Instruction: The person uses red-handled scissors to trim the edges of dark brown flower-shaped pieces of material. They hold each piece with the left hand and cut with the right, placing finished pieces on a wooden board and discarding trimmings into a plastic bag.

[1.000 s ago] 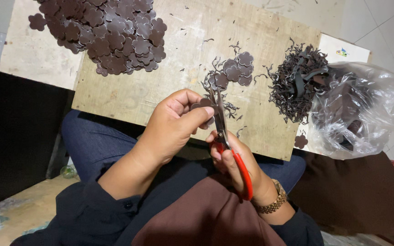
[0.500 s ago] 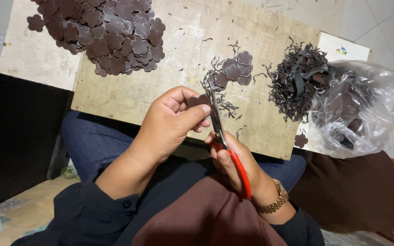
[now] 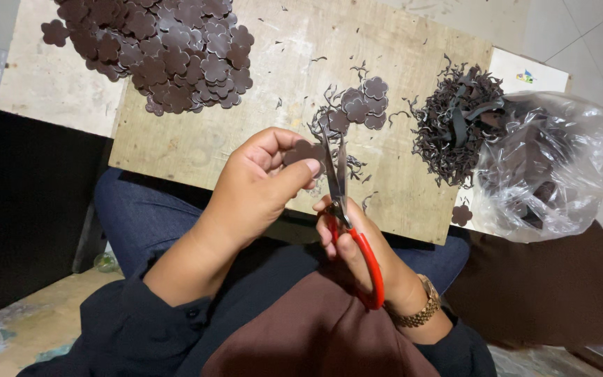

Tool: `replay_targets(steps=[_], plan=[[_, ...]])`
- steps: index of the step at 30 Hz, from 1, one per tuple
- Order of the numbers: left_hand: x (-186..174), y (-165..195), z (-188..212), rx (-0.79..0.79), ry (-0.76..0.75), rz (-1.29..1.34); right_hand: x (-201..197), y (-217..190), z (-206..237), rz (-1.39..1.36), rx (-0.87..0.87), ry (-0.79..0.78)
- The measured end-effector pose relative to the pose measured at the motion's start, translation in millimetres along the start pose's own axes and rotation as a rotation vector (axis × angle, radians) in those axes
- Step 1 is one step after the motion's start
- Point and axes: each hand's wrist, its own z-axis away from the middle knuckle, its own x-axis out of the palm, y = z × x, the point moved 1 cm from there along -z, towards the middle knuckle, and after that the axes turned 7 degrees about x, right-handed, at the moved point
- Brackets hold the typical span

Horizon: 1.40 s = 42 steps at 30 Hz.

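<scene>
Wooden board (image 3: 197,150) across the lap: its near edge lies just beyond both hands, with bare wood at its left near corner. A heap of brown flower shapes (image 3: 169,49) fills the far left corner; trimmings (image 3: 455,119) and a plastic bag (image 3: 560,167) crowd the right edge. Left hand (image 3: 259,188) pinches a brown piece (image 3: 303,151) between thumb and fingers; right hand (image 3: 364,251) grips red-handled scissors (image 3: 347,216), blades at the piece.
</scene>
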Motion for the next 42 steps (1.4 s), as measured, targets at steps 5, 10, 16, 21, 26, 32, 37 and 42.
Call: replay_targets(steps=[5,10,16,21,26,32,37,42], plan=[[3.4,5.1,2.5,-0.003,-0.003,-0.046,0.4,-1.5,-0.6,0.046,-0.031,-0.031],[7.7,8.9,3.4,-0.003,-0.003,-0.090,-0.3,-3.1,0.6,0.068,-0.039,-0.022],[10.3,12.5,4.8,0.006,-0.011,-0.127,-1.6,-3.9,-0.8,0.161,-0.051,0.011],[11.2,13.3,4.8,0.021,-0.012,-0.109,-0.3,-5.2,-0.8,0.106,-0.057,-0.008],[11.0,11.0,5.1,0.004,-0.009,-0.102,0.5,-5.5,-0.2,0.031,-0.035,-0.029],[10.4,9.3,6.3,0.023,-0.010,-0.106,1.0,-2.7,3.1,-0.027,0.015,-0.007],[10.2,8.3,4.9,-0.009,0.002,-0.050,1.5,0.8,2.8,-0.134,0.058,-0.001],[7.1,7.4,4.9,0.006,-0.014,-0.012,-1.7,-0.4,4.4,-0.126,0.107,-0.010]])
